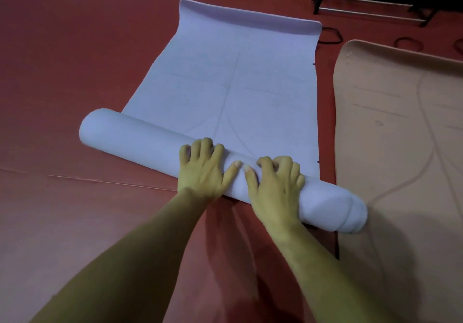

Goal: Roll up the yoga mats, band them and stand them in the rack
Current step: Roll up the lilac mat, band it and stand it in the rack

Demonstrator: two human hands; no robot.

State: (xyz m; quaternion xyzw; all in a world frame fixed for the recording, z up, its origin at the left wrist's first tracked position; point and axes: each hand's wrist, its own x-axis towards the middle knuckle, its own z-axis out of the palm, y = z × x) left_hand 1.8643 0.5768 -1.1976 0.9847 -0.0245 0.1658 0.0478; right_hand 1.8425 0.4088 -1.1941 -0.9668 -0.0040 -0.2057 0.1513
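Observation:
A pale lavender yoga mat (233, 77) lies on the red floor, its near part wound into a thick roll (140, 139) that runs from left to lower right. My left hand (203, 169) presses on top of the roll with fingers spread over its crest. Right beside it, my right hand (273, 184) rests on the roll too, its fingers bent over the top. The mat's far end curls up slightly. A beige yoga mat (400, 134) lies flat on the right.
A black metal rack (370, 9) stands at the back right. Black bands (408, 43) lie on the floor (62, 71) near it, one loop (332, 35) by the lavender mat's far corner.

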